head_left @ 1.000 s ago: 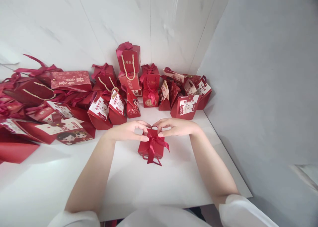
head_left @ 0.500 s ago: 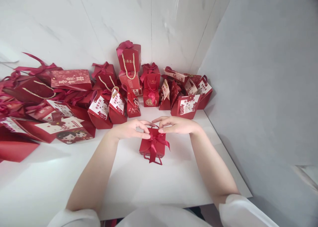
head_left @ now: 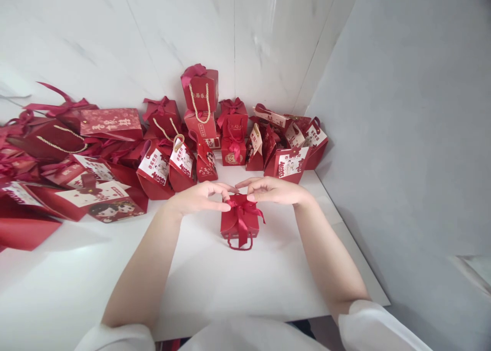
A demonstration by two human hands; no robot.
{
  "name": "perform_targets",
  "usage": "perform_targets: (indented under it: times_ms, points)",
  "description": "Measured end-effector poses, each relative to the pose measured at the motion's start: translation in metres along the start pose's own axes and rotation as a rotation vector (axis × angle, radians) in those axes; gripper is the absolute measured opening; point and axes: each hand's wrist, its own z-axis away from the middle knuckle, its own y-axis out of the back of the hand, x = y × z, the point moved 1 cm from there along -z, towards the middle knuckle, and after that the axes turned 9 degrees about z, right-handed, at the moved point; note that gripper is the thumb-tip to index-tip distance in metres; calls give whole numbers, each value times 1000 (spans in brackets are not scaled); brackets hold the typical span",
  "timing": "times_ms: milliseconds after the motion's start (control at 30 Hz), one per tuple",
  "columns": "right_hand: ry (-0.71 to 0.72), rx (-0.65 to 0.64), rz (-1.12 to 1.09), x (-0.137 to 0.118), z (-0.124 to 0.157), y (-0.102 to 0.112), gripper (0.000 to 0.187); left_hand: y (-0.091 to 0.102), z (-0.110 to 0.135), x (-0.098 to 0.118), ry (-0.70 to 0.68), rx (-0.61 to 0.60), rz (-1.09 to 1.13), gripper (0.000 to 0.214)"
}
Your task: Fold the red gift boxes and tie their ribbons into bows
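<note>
A small red gift box (head_left: 229, 224) stands on the white table, tied on top with a red ribbon bow (head_left: 241, 213). One ribbon tail hangs down the near side, and another points right. A red cord handle (head_left: 240, 248) loops out at the box's near edge. My left hand (head_left: 204, 197) reaches in from the left, thumb and finger pinched at the left side of the bow. From the other side, my right hand (head_left: 274, 191) pinches at the bow's right side. The fingers partly hide the ribbon loops and the box's far edge.
Along the wall, several red gift boxes (head_left: 201, 92) are stacked. Handled red bags (head_left: 155, 169) stand in front of them, more bags (head_left: 291, 162) at the right. A large heap of boxes and bags (head_left: 111, 123) covers the left. A grey wall (head_left: 414, 136) borders the table's right.
The gift box has turned slightly and shifted a little right and away from me. My hands stay at the bow, with the right fingers moved slightly.
</note>
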Motion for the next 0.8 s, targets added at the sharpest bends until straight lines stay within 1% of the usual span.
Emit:
perform_targets:
  times_ms: [100,200,267,333,433,533,667,733,800]
  points:
    - [0,12,19,3,0,1,36,7,0,-8,-24,106,18,29]
    - [-19,40,27,7,-1,1,33,9,-3,-13,-35,234,20,30]
    - [-20,59,28,9,-2,1,32,9,-5,-15,-15,308,-20,29]
    - [-13,64,27,9,-2,0,32,7,-6,-14,1,345,-82,27]
    - [-12,50,14,8,-3,-1,32,4,-6,-12,-14,359,-163,21]
    - [-15,45,20,7,-5,-3,31,-3,-11,-12,-64,417,-285,11]
    - [-16,61,50,5,-7,-4,32,-15,-21,-14,-161,541,-479,20]
    - [-15,52,53,4,-6,-4,32,-20,-23,-14,-144,620,-520,24]
    - [-15,63,82,3,-5,-4,32,-22,-21,-11,-83,718,-575,21]
